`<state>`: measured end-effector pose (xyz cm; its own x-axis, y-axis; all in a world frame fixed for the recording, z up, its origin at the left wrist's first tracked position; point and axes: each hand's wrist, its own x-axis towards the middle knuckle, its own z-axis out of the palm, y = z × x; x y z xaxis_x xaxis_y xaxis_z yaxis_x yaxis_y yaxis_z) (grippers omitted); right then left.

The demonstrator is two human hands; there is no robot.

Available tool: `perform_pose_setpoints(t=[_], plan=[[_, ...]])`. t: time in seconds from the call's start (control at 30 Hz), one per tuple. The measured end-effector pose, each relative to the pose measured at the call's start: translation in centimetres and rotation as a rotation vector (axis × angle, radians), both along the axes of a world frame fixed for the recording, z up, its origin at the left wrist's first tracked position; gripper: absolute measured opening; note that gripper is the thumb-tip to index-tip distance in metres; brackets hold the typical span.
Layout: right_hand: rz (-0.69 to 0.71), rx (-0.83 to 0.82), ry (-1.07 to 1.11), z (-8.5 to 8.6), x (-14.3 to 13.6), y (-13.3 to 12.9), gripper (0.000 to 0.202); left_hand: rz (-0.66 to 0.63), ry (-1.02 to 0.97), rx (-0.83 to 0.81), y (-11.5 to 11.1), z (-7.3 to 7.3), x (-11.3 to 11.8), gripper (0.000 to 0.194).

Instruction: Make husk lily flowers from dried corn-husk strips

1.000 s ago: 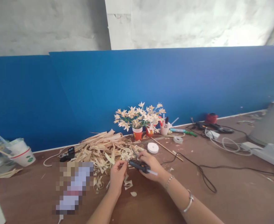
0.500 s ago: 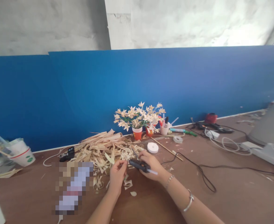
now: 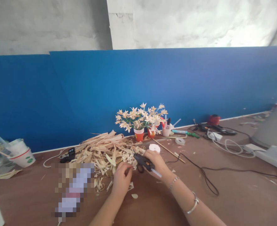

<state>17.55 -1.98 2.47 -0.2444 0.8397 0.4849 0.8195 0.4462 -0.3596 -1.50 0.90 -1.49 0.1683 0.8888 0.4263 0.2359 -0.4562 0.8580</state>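
My right hand (image 3: 155, 161) is wrapped round a black glue gun (image 3: 144, 161), its nozzle pointing up and left and a pale glue stick jutting from the back. Just left of it, my left hand (image 3: 122, 178) is closed in a pinch; what lies between the fingertips is too small to make out. Beyond both hands spreads a heap of dried husk strips (image 3: 105, 150). Pale handmade flowers (image 3: 140, 117) on green stems stand in a red paper cup (image 3: 138, 135) at the back. A white roll (image 3: 154, 148) lies partly behind my right hand.
Black cable (image 3: 205, 179) crosses the table on the right towards a white power strip (image 3: 268, 157). At the left stands a white paper cup (image 3: 24, 157), with a blurred-out device (image 3: 74, 190) nearer me. A thin stick (image 3: 168, 150) and tape roll (image 3: 180, 141) lie behind.
My right hand has drawn the glue gun up and to the right, away from my left hand. My left hand has turned slightly and shifted a little right, still pinched.
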Motion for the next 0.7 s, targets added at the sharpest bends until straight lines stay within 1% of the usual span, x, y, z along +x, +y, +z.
perform_pose_setpoints(t=[0.03, 0.07, 0.17, 0.2, 0.23, 0.3, 0.33, 0.43, 0.5, 0.57, 0.63, 0.7], plan=[[-0.045, -0.031, -0.035, -0.1, 0.3, 0.1, 0.012, 0.012, -0.037, -0.030, 0.0, -0.1, 0.0, 0.016], [-0.061, -0.068, -0.068, -0.1, 0.6, 0.1, 0.011, 0.031, -0.081, -0.081, 0.1, -0.2, 0.0, 0.017], [0.009, -0.119, -0.115, 0.2, 0.6, -0.2, 0.012, 0.095, -0.221, -0.273, 0.3, -0.4, -0.1, 0.028], [0.015, -0.107, -0.108, 0.5, 0.5, -0.3, 0.013, 0.114, -0.259, -0.313, 0.4, -0.4, -0.2, 0.032], [-0.013, -0.094, -0.096, 0.7, 0.5, -0.4, 0.015, 0.127, -0.293, -0.339, 0.5, -0.4, -0.3, 0.035], [-0.165, -0.109, -0.079, 1.1, 1.0, -0.5, 0.021, 0.154, -0.353, -0.366, 0.6, -0.3, -0.5, 0.039], [-0.278, -0.154, -0.079, 1.1, 1.5, -0.5, 0.024, 0.161, -0.379, -0.376, 0.6, -0.2, -0.5, 0.039], [-0.663, -0.401, -0.101, 0.6, 4.1, -0.3, 0.026, 0.165, -0.444, -0.396, 0.7, -0.2, -0.6, 0.039], [-0.877, -0.500, -0.121, -0.1, 5.8, -0.1, 0.025, 0.162, -0.458, -0.403, 0.8, -0.4, -0.5, 0.037], [-1.003, -0.531, -0.131, -0.7, 7.1, 0.0, 0.028, 0.160, -0.458, -0.402, 0.8, -0.5, -0.5, 0.035], [-1.058, -0.550, -0.135, -1.0, 7.8, 0.0, 0.032, 0.158, -0.469, -0.402, 0.8, -0.5, -0.4, 0.033], [-1.086, -0.567, -0.140, -0.9, 8.0, -0.1, 0.034, 0.165, -0.488, -0.408, 0.8, -0.5, -0.3, 0.031]])
